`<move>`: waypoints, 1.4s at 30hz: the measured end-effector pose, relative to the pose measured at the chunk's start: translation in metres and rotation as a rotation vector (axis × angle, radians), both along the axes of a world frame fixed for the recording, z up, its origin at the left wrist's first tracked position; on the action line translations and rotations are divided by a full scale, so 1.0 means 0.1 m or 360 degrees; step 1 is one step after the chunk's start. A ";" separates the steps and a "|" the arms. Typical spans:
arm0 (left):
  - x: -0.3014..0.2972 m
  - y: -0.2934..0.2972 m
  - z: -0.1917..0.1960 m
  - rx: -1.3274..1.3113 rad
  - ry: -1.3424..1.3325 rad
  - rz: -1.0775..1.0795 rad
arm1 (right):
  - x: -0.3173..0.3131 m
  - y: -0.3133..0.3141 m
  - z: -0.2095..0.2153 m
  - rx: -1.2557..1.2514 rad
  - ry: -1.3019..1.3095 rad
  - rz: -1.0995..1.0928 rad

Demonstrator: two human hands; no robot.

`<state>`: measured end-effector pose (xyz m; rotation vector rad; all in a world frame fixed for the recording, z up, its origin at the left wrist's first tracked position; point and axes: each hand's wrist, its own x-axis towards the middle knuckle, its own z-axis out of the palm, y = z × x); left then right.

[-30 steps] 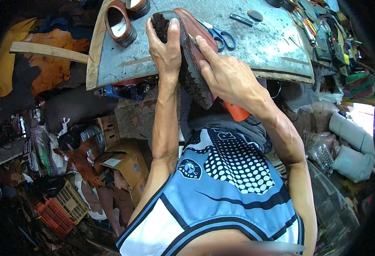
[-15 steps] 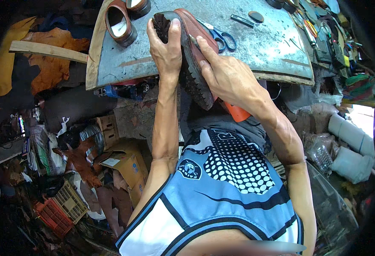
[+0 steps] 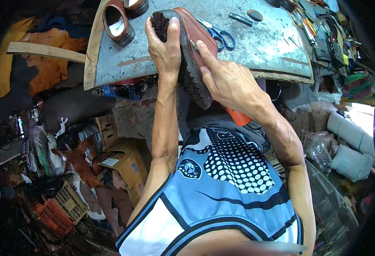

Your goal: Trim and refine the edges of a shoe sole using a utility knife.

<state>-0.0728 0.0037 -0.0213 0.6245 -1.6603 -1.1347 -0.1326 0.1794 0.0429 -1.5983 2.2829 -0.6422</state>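
Left hand (image 3: 165, 47) clamped around the brown shoe (image 3: 191, 47), sole facing us; right hand (image 3: 226, 79) pinches its edge, above the grey worktop (image 3: 264, 47), scissors (image 3: 221, 37) alongside.

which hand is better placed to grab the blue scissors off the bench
Right, probably. The right hand lies against the brown shoe just below the blue scissors, while the left hand grips the shoe's heel end, farther from them and steadying it.
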 end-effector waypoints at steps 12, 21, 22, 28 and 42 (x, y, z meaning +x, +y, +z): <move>0.00 0.06 0.07 0.0011 0.0040 -0.0001 | 0.06 0.08 -0.01 0.0061 -0.0054 -0.0012; 0.01 0.05 0.07 0.0006 0.0073 -0.0045 | 0.00 -0.02 0.02 0.0001 -0.0050 -0.0026; 0.01 0.04 0.06 0.0007 0.0073 -0.0043 | 0.00 -0.02 0.03 0.0013 -0.0059 -0.0035; 0.01 0.04 0.02 0.0002 0.0079 -0.0023 | 0.02 -0.01 0.02 0.0009 -0.0060 -0.0046; 0.01 0.06 0.07 -0.0017 0.0053 0.0012 | -0.04 -0.09 0.00 -0.0046 -0.0016 -0.0050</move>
